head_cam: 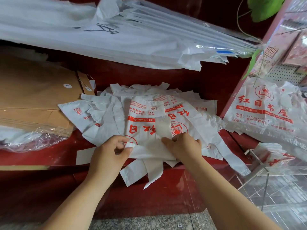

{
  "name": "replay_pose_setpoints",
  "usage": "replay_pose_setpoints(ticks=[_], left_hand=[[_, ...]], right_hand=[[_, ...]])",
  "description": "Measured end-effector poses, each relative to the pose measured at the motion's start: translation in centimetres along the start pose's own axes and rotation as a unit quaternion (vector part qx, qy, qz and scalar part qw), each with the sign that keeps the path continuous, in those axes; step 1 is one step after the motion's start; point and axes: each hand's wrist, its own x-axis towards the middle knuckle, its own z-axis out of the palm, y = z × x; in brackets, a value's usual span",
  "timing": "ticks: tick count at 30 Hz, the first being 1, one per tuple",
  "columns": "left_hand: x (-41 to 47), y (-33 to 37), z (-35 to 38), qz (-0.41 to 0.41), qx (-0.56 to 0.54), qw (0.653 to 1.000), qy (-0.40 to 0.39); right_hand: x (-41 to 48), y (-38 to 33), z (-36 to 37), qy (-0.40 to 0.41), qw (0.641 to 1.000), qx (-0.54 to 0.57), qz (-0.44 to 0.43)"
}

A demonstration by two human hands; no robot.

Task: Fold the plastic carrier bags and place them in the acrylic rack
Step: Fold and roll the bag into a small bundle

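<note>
Folding judged in hand: top carrier bag [149,147] lies on pile of carrier bags [106,117] at front of red counter [174,185]. Bag edge is pinched narrowly by left hand [108,151]; fold is gripped by curled fingers of right hand [184,148]. Edges should be aligned and crease pressed flat before release. Long axis runs away from person; handles [141,171] point toward person, overhanging counter edge. Acrylic rack [259,165] stands at right, folded bags [274,155] inside.
</note>
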Motion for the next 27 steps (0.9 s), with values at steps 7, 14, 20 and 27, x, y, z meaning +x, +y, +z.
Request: replay_pose_setpoints(ticks=[7,14,20,27], left_hand=[[-0.2,0.0,0.3,0.034,0.055,0.998,-0.002],[-0.3,-0.1,0.2,0.062,0.101,0.992,-0.039],[-0.3,-0.6,0.2,0.069,0.123,0.990,-0.027],[0.1,-1.3,-1.5,0.220,0.231,0.946,-0.056]], right_hand=[[0.0,-0.1,-0.2,0.043,0.999,0.007,-0.014],[-2.2,2.5,-0.1,0.148,0.920,0.178,-0.316],[-3.0,2.8,1.6,0.087,0.923,0.024,-0.375],[-2.8,2.2,1.4,0.063,0.948,0.100,-0.295]])
